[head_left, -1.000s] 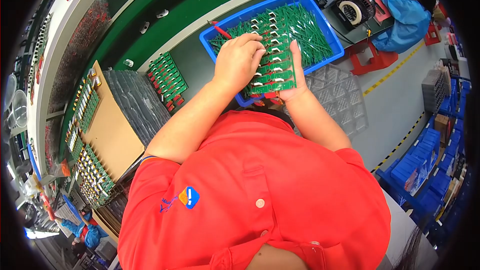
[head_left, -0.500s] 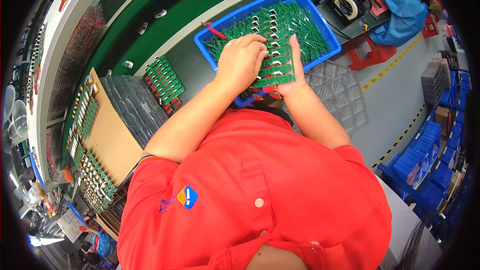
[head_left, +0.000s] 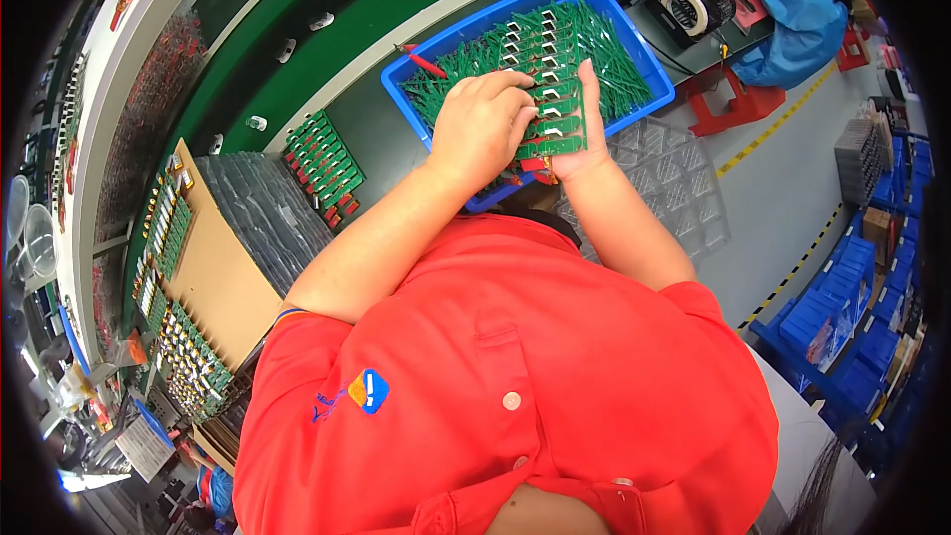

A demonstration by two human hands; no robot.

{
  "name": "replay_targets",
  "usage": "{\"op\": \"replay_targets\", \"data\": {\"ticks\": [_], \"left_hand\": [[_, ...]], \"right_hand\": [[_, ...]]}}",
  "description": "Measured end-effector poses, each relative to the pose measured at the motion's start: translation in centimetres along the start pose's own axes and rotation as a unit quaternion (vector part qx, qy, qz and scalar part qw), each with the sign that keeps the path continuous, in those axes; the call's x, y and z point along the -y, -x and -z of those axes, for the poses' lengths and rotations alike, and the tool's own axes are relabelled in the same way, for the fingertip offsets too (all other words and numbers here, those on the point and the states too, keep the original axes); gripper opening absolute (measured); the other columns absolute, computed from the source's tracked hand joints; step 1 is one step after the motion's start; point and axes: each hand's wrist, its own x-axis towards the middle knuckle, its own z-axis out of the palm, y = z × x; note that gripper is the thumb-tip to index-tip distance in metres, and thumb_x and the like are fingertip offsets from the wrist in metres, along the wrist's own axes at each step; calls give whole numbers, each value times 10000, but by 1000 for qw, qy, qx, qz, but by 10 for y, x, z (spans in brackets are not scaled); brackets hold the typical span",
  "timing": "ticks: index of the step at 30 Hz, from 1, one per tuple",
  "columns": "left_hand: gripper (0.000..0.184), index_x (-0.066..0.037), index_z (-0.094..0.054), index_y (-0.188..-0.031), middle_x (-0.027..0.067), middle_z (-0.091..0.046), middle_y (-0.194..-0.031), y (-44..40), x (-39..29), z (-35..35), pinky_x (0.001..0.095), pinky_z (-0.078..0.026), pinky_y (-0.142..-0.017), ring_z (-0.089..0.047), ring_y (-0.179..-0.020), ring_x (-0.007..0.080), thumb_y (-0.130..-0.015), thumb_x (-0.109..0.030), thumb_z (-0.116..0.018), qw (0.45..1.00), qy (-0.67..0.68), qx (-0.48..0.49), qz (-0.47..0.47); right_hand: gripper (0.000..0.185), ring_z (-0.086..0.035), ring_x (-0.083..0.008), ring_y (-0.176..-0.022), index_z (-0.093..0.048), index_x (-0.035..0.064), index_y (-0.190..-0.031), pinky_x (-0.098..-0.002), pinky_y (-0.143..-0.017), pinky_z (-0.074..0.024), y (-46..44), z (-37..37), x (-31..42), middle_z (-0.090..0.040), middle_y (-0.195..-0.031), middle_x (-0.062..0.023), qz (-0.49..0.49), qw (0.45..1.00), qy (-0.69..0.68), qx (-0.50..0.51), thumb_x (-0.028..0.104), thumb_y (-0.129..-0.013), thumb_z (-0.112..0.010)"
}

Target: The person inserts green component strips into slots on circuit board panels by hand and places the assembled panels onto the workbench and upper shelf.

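Note:
Both hands are closed on a green circuit board panel [head_left: 560,127] with rows of white-and-metal components, tilted above a blue bin [head_left: 404,111]. My left hand [head_left: 477,129] has curled fingers at the panel's left edge; its fingertips are partly hidden. From the other side my right hand [head_left: 584,129] grips it, thumb along the right edge and the other fingers hidden underneath. Thin green board strips [head_left: 619,64] fill the bin under the panel. A red-handled tool [head_left: 426,61] rests across the bin's left rim. Below my hands, small red parts are partly hidden.
Another board panel [head_left: 325,168] lies left on the bench. Further left are stacked dark trays [head_left: 263,203] and cardboard [head_left: 213,238] beside more boards. A green conveyor [head_left: 376,0] runs behind. Clear plastic trays [head_left: 669,183] lie right; a person in blue [head_left: 792,25] sits beyond.
The panel and both hands have shifted slightly up and to the right, staying in the same hold. The person in blue has moved a little.

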Motion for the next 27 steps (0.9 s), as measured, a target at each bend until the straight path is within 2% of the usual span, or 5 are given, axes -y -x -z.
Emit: {"op": "replay_targets", "data": {"ticks": [8, 12, 14, 19, 27], "left_hand": [[91, -84, -694, -806, 78, -638, -1102, 8, -7, 2, 406, -443, -873, -594, -1006, 277, -746, -152, -697, 998, 54, -1, 14], [102, -83, -689, -824, 78, -632, -1115, 7, -7, -3, 406, -444, -871, -590, -1016, 280, -750, -152, -694, 999, 35, -5, 0], [112, -83, -685, -840, 75, -626, -1123, 7, -7, -4, 406, -445, -868, -590, -1015, 279, -752, -152, -692, 1000, 25, -3, 1], [144, -86, -674, -884, 73, -610, -1147, 9, -7, -4, 403, -443, -875, -582, -1026, 288, -758, -154, -692, 997, 61, -30, 26], [123, -72, -663, -857, 89, -623, -1118, 17, -11, -7, 395, -431, -898, -580, -1033, 293, -754, -129, -700, 993, 113, -14, 20]], "right_hand": [[640, -612, -292, -978, -544, 80, -1197, -446, -844, -507, -5, 3, 4, -619, -1113, -140, 39, 998, 29, -43, 617, -899, -364], [630, -620, -296, -957, -554, 87, -1181, -448, -824, -516, -7, 4, 7, -628, -1083, -140, 9, 998, -44, 35, 620, -892, -382], [613, -614, -258, -929, -569, 121, -1144, -421, -802, -516, -8, -2, 5, -635, -1039, -85, 34, 998, 10, -46, 645, -877, -394], [645, -610, -301, -964, -551, 84, -1185, -450, -834, -508, -17, 13, 9, -621, -1094, -141, 29, 998, -46, 34, 626, -891, -362], [661, -588, -320, -1006, -533, 72, -1217, -471, -881, -480, -21, 5, 7, -603, -1133, -152, 52, 998, 4, -33, 618, -895, -346]]}}
